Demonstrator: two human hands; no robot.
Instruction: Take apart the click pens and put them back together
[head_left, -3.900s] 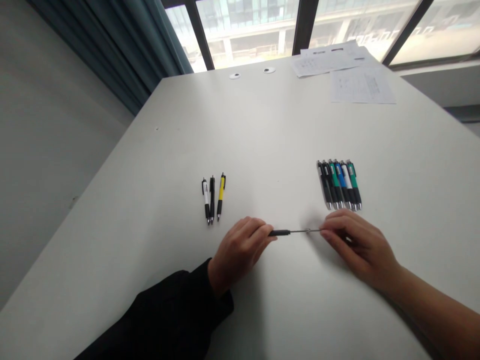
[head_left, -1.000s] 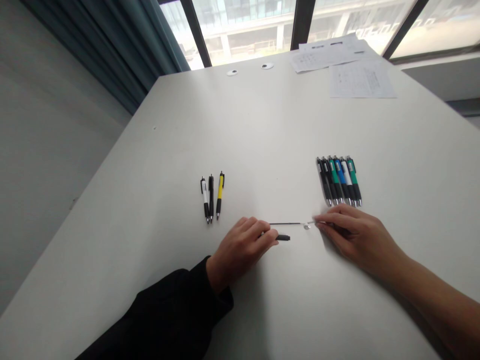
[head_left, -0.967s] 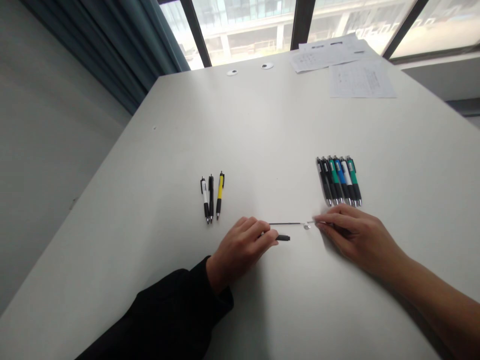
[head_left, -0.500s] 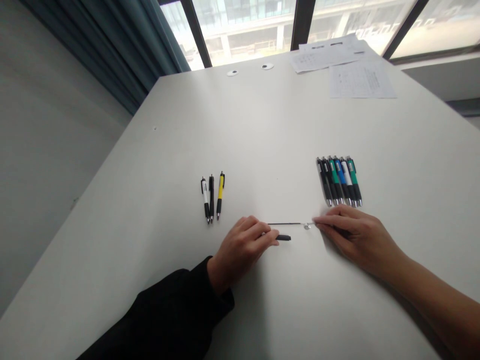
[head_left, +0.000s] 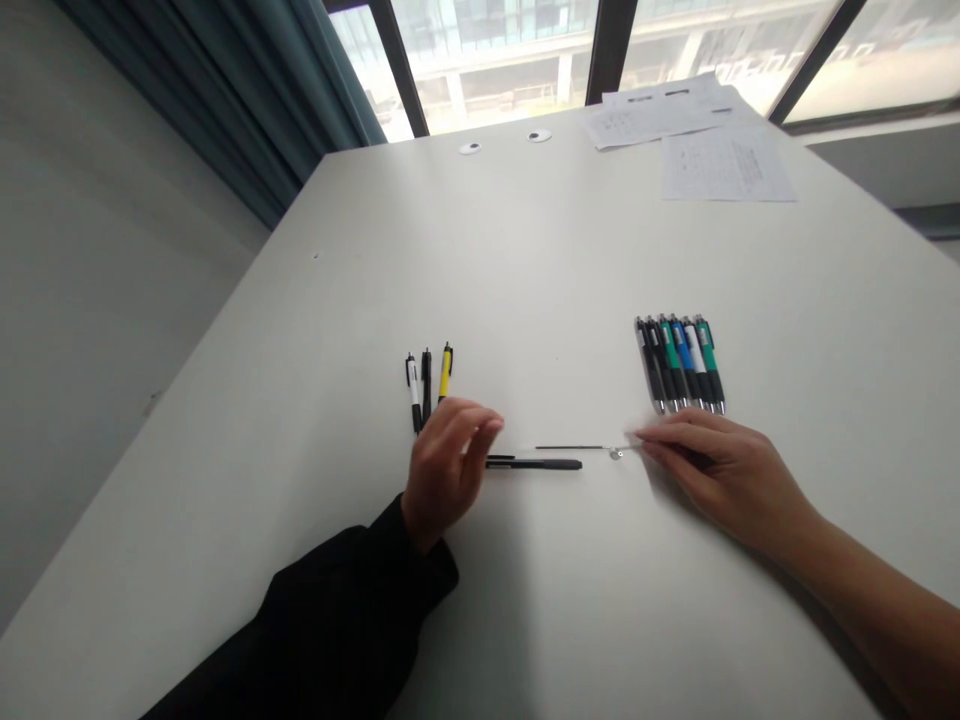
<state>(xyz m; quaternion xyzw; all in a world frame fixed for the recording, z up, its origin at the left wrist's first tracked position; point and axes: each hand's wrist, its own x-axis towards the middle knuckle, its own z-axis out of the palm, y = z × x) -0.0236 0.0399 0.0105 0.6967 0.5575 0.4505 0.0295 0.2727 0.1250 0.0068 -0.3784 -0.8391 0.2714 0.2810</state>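
Currently, the right hand has its grip closed on a thin piece, near some small shiny parts. The left hand is beside the left part of a black pen, with curled fingers; I cannot tell if its grip holds something. On the table, this pen lies sideways between the hands, and the dark refill lies at its far side. Six pens stay in a row at far right.
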